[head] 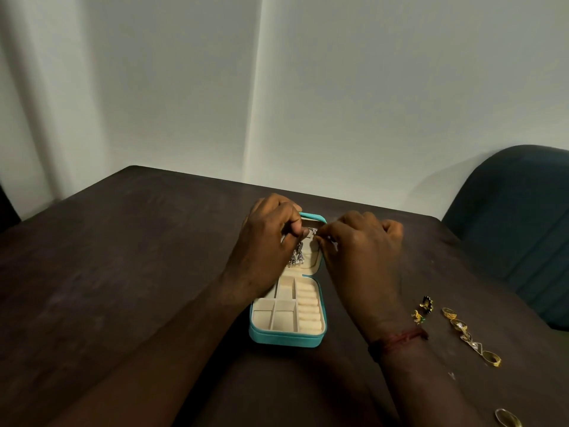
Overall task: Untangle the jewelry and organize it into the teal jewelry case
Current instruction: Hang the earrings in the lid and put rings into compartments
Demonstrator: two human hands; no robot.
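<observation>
The teal jewelry case (286,338) lies open on the dark table, its cream compartments and ring rolls bare. Silver dangling earrings (296,257) hang against the inside of the raised lid. My left hand (268,241) pinches the top of a silver earring at the lid. Facing it from the right, my right hand (360,245) pinches the same small silver piece (313,232) with its fingertips. To the right on the table lie two green-and-gold earrings (422,309) and a row of gold rings (471,337).
A single gold ring (507,418) sits near the table's front right edge. A dark teal chair (517,217) stands beyond the table's right side. A pale wall rises behind the table's far edge (215,180).
</observation>
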